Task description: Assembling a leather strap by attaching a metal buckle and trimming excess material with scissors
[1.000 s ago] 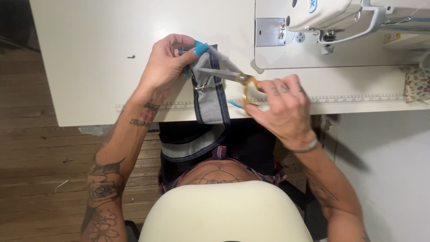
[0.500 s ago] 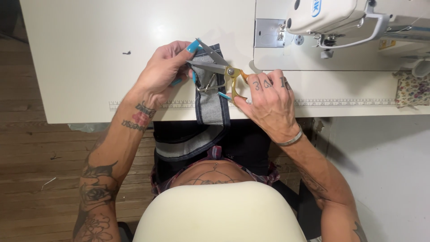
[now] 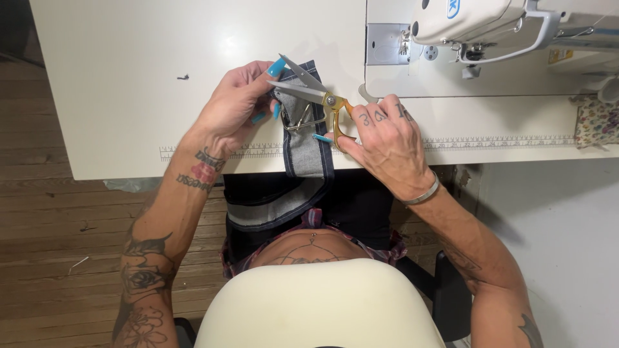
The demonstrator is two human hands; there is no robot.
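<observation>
Nearest to us, the grey denim strip (image 3: 308, 151) hangs over the bench (image 3: 129, 96) edge and runs up onto it, its long axis pointing away from us toward the sewing machine (image 3: 477, 26). Our left hand (image 3: 235, 106) sits just left of the strip's far end, its grip clamped on the fabric edge, the turquoise nails pinching it up. Our right hand (image 3: 387, 138) lies just right of the strip, its grip closed through the gold handles of the scissors (image 3: 316, 93). The blades stand apart and point left across the strip, crosswise to its long axis, their tips at the top edge beside our left thumb. Both hands are about equally near the strip, one on either side. A metal ring piece (image 3: 298, 122) rests on the denim below the blades. Against half a second ago, the blades have spread wider and the scissors have swung to lie flatter across the strip's end.
</observation>
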